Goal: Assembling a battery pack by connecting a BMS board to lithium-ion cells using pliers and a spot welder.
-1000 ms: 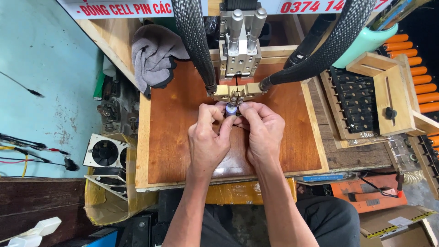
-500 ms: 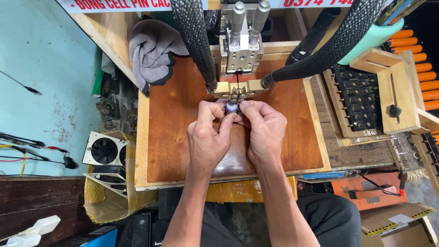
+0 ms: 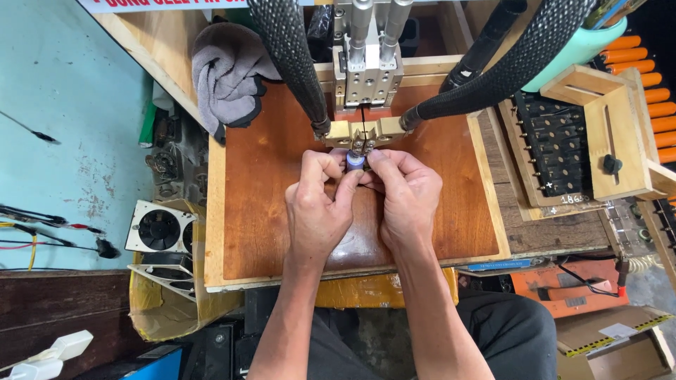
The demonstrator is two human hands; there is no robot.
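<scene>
reddish-brown wooden work board [image 3: 267, 211] with a pale wood frame fills the middle of my view; it is the largest surface and both hands work over its far half.

black braided hoses, one on the left [image 3: 289, 56] and one on the right [image 3: 507, 63], come down from the top edge to a brass-coloured clamp block [image 3: 362, 130] at the far edge of the board. silver metal press head [image 3: 367, 67] with two upright rods stands directly above that block.

grey crumpled cloth [image 3: 229, 70] lies at the board's far left corner. black battery holder tray [image 3: 556, 151] sits to the right of the board, beside a pale wooden jig [image 3: 612, 130] with a black knob; orange cylindrical cells [image 3: 644, 70] are stacked behind it. white-framed black cooling fan [image 3: 158, 229] lies off the left side, lower down.

left hand [image 3: 317, 211]: fingers curled in, thumb and forefinger pinched narrow on the small cylindrical cell with a blue-violet sleeve [image 3: 355, 161]. right hand [image 3: 405, 200]: likewise closed, fingertips on the same cell from the other side. i read both as holding it.

the cell sits between the two sets of fingertips, just below the clamp block's tips; i cannot tell whether it touches them.
</scene>
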